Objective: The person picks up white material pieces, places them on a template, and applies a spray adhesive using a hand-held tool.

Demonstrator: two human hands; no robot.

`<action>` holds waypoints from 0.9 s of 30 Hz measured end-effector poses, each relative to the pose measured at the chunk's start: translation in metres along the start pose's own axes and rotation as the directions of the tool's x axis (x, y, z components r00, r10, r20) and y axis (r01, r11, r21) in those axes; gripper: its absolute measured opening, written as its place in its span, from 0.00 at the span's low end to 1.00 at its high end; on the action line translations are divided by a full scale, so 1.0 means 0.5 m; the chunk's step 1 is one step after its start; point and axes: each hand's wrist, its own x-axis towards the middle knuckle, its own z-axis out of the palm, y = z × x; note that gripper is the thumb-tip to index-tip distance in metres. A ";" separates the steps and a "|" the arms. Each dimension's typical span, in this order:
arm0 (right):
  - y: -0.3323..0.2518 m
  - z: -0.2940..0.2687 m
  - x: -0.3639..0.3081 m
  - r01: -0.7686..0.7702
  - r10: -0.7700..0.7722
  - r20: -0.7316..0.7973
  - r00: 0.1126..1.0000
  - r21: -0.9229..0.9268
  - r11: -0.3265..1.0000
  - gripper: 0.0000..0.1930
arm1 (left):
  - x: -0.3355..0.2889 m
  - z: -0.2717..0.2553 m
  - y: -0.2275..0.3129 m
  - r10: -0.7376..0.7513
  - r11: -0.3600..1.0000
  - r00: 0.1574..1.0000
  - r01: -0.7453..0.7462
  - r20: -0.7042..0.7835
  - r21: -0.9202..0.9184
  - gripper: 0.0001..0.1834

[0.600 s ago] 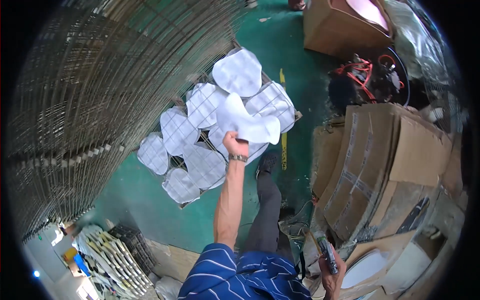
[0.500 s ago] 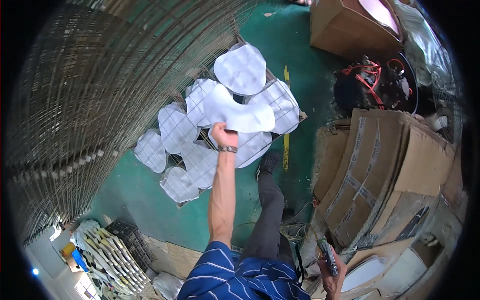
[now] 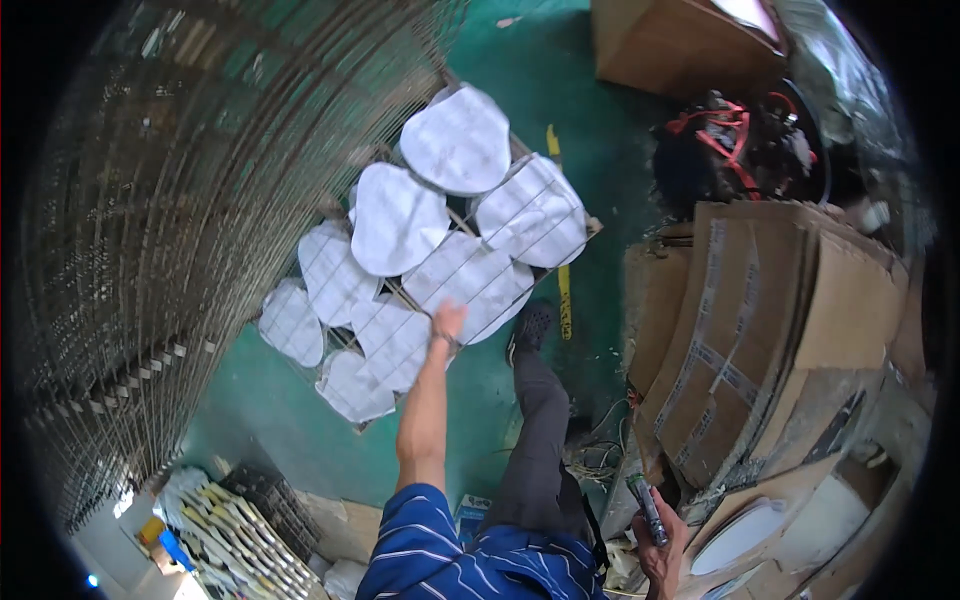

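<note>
Head view: the left hand (image 3: 449,318), blurred but loosely open with nothing visible in it, is at the near side of the wire rack (image 3: 596,227). Right of the rack, the right hand (image 3: 662,545) closes around a dark handheld tool (image 3: 646,506). White pads (image 3: 400,220) cover the rack; cardboard (image 3: 745,330) stands right of it.

We count at least eight white, flat, rounded sheet pieces (image 3: 455,140); overlaps hide any further ones beneath. Two bare hands: one left hand (image 3: 449,320), one right hand (image 3: 661,547). One slim, dark handheld tool (image 3: 648,510). One dark shoe with small holes (image 3: 531,328). One narrow yellow floor strip (image 3: 565,305). One large brown cardboard box (image 3: 680,50). Brown-grey metal wire-mesh panels (image 3: 220,200), stacked: many, too dense for us to number.
</note>
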 end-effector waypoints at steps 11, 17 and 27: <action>0.375 -0.165 -0.396 0.264 -0.118 -0.476 0.872 0.253 0.931 0.27 | -0.504 0.119 0.284 0.293 0.949 0.791 -0.173 0.537 -0.264 0.27; 0.627 -0.193 -0.678 0.221 0.304 -0.770 0.561 0.494 0.841 0.25 | -0.603 0.109 0.328 0.042 0.988 0.777 -0.125 0.629 0.089 0.17; 0.862 -0.176 -0.879 0.320 0.418 -0.851 0.319 0.512 0.797 0.30 | -0.852 0.136 0.308 -0.143 0.922 0.746 -0.139 0.650 0.362 0.13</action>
